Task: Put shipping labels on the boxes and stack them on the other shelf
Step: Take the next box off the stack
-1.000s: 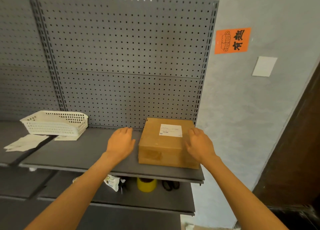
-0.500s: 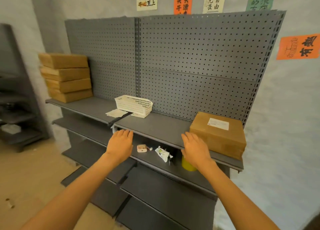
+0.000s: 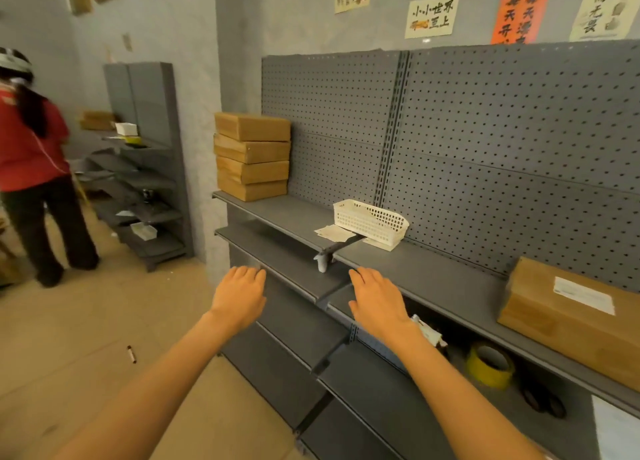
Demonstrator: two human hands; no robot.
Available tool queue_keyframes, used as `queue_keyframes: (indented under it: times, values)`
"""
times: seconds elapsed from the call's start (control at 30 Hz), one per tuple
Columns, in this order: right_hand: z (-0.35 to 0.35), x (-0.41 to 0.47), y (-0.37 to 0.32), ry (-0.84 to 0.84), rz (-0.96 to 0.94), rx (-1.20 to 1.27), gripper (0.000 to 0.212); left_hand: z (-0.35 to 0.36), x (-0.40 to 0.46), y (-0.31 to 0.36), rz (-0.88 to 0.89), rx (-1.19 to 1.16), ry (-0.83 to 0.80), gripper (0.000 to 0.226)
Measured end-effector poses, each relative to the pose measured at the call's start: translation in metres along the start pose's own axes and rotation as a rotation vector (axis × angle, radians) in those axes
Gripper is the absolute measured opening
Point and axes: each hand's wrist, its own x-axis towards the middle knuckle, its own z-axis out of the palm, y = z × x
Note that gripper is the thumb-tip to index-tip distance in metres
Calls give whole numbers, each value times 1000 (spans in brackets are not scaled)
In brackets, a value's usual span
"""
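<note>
Grey steel shelving (image 3: 433, 286) with a pegboard back fills a workroom with grey walls. Nearest the camera, the left hand (image 3: 239, 295) and the right hand (image 3: 377, 302) are held out palm-down in front of the shelves, fingers straight and loosely together, gripping nothing and touching nothing. Just right of and below the right hand, a yellow tape roll (image 3: 489, 364) lies on the lower shelf. Farther right of that hand, on the upper shelf, sits a labelled box (image 3: 568, 321), its white shipping label (image 3: 583, 295) on the top face. Beyond the hands and a little above them, a white basket (image 3: 370, 220) stands on the upper shelf against the pegboard, with loose label sheets (image 3: 334, 233) touching its left side. Farther back, above the left hand, a stack of four boxes (image 3: 252, 156) rests at the shelf's far end. Well to the left of the left hand, a person in a red top (image 3: 31, 169) stands facing a second shelving unit (image 3: 149, 162). Paper signs (image 3: 431, 15) hang on the wall above.
</note>
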Motion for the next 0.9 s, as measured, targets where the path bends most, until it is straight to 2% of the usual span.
queue_keyframes:
  times: [0.07,0.2,0.37,0.67,0.9]
  values:
    - [9,29,-30,-15,-22,2,64,9,-4,-39,-49,-20,-51,48]
    - [15,91,-91,24,-76,2,57,24,-7,-125,-150,-1,-43,42]
    - [18,152,-150,71,-136,35,57,37,-9,-202,-234,11,-43,49]
    - [66,243,-223,-12,-215,145,60,83,4,-284,-328,14,-159,52]
    - [97,349,-245,9,-253,191,55,119,69,-347,-376,63,-194,52]
